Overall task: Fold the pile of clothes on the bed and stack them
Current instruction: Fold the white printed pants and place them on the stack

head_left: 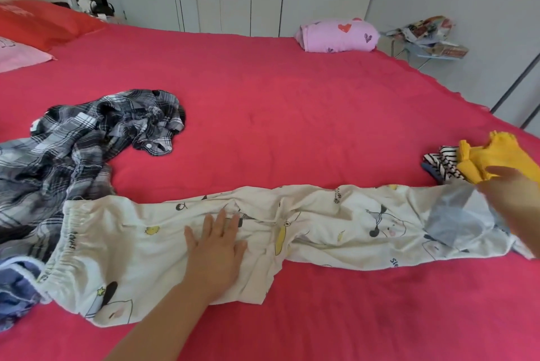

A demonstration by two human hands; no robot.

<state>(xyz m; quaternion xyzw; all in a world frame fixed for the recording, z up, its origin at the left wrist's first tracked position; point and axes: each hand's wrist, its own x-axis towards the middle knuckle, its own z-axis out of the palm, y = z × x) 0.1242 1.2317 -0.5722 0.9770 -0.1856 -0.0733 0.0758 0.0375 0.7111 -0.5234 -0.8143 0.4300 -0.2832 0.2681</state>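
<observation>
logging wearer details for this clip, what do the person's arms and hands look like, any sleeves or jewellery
Both are bare: the left hand and its forearm show no sleeve, glove, ring or watch. The right hand is blurred at the frame edge, with no sleeve visible; rings there cannot be told.

One head-worn view — looking forward and down, close over the bed [277,132].

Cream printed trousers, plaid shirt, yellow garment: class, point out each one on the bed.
cream printed trousers [321,223], head view, mid leg near the knee
plaid shirt [96,127], head view, crumpled middle
yellow garment [496,159], head view, its upper folds
</observation>
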